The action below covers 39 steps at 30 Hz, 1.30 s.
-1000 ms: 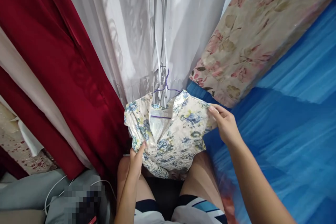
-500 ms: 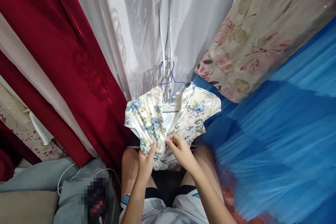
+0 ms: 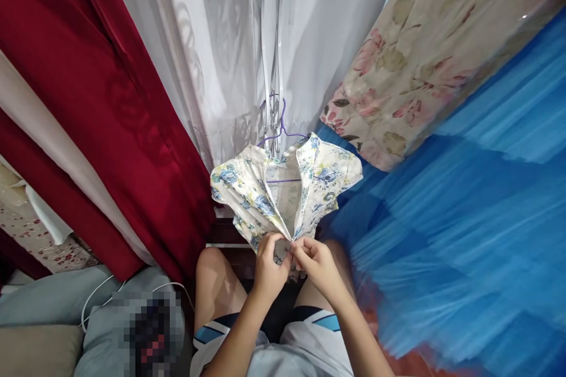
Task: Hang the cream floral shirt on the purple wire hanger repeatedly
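A white blouse (image 3: 252, 179) with blue and yellow flowers hangs on a purple wire hanger (image 3: 283, 123) in front of my knees. Its front gapes in a V that narrows down to my fingers. My left hand (image 3: 269, 265) is closed on the left edge of the front. Right beside it, my right hand (image 3: 316, 262) pinches the other edge at the bottom of the V. The fingertips of both hands nearly meet there. Whatever fastener may lie between them is too small to make out, and my hands cover part of the lower blouse.
White straps (image 3: 272, 47) run down to the hanger before a white curtain (image 3: 221, 41). Red cloth (image 3: 145, 147) hangs at the left, floral cloth (image 3: 398, 76) and blue tulle (image 3: 464, 218) at the right. Grey cushions (image 3: 48, 300) and a white cable (image 3: 91, 300) lie lower left.
My left hand has moved right and up, from the blouse's side to the front edge beside my right hand. The V-shaped opening looks wider and reaches lower.
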Tool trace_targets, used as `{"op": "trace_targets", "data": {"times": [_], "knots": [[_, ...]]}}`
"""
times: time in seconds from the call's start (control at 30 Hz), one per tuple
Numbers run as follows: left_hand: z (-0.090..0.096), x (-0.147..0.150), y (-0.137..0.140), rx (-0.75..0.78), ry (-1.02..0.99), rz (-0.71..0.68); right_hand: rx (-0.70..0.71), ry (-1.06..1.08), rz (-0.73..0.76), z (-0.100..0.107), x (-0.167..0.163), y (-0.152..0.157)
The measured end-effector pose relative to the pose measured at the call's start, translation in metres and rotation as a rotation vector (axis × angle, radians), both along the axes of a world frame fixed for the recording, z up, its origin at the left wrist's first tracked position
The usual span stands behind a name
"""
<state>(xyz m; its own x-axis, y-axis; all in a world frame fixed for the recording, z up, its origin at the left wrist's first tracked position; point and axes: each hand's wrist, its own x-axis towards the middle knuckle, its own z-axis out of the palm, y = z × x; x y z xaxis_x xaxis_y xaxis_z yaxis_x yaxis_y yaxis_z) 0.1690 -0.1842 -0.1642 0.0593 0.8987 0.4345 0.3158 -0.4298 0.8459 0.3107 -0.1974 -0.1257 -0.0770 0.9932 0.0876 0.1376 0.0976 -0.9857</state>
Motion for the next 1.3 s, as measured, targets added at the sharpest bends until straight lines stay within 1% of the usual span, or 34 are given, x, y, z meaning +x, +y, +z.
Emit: {"op": "trace_targets", "data": {"times": [0.07, 0.13, 0.2, 0.27, 0.33, 0.43, 0.5, 0.57, 0.63, 0.67, 0.73, 0.8, 0.87, 0.93, 0.97, 1.0, 1.07, 1.1, 1.17, 1.23, 1.3], "knots": [[0.0, 0.013, 0.005, -0.046, 0.009, -0.026, 0.006, 0.039, 0.016, 0.002, 0.0, 0.0], [0.001, 0.018, 0.01, -0.067, 0.034, -0.053, 0.011, 0.073, 0.027, 0.006, 0.001, 0.003], [0.005, 0.018, 0.014, -0.05, 0.078, -0.098, 0.02, 0.096, 0.01, 0.014, 0.005, 0.011], [0.012, 0.014, 0.015, -0.02, 0.165, -0.129, 0.042, 0.127, -0.044, 0.027, 0.009, 0.025], [0.019, 0.01, 0.013, 0.001, 0.286, -0.132, 0.081, 0.184, -0.096, 0.046, 0.011, 0.044], [0.028, 0.003, 0.009, 0.018, 0.443, -0.11, 0.16, 0.29, -0.124, 0.085, 0.007, 0.077], [0.029, -0.003, 0.006, 0.031, 0.505, -0.101, 0.203, 0.337, -0.129, 0.113, 0.0, 0.097], [0.028, -0.013, 0.005, 0.033, 0.553, -0.106, 0.236, 0.391, -0.144, 0.137, -0.006, 0.111], [0.025, -0.024, 0.009, 0.018, 0.59, -0.115, 0.232, 0.426, -0.133, 0.152, -0.009, 0.117], [0.026, -0.03, 0.013, 0.006, 0.599, -0.124, 0.22, 0.425, -0.117, 0.155, -0.009, 0.118], [0.033, -0.042, 0.025, -0.005, 0.584, -0.155, 0.187, 0.392, -0.069, 0.154, -0.009, 0.113], [0.054, -0.051, 0.042, 0.03, 0.502, -0.188, 0.177, 0.359, -0.06, 0.147, -0.01, 0.103], [0.086, -0.054, 0.059, 0.131, 0.36, -0.168, 0.201, 0.338, -0.089, 0.139, -0.011, 0.093], [0.123, -0.052, 0.075, 0.277, 0.253, -0.095, 0.242, 0.306, -0.106, 0.135, -0.013, 0.085], [0.141, -0.05, 0.082, 0.355, 0.269, -0.082, 0.26, 0.283, -0.095, 0.135, -0.014, 0.082], [0.157, -0.047, 0.087, 0.425, 0.339, -0.082, 0.272, 0.257, -0.074, 0.136, -0.014, 0.081], [0.18, -0.038, 0.096, 0.541, 0.482, -0.069, 0.29, 0.198, -0.034, 0.137, -0.014, 0.082], [0.188, -0.034, 0.099, 0.583, 0.531, -0.059, 0.311, 0.166, -0.032, 0.136, -0.014, 0.084], [0.195, -0.027, 0.102, 0.639, 0.538, -0.025, 0.391, 0.101, -0.09, 0.13, -0.016, 0.093], [0.198, -0.025, 0.103, 0.66, 0.441, 0.028, 0.455, 0.018, -0.173, 0.117, -0.019, 0.101], [0.199, -0.034, 0.108, 0.643, 0.259, 0.119, 0.444, -0.064, -0.196, 0.101, -0.022, 0.107]]}}
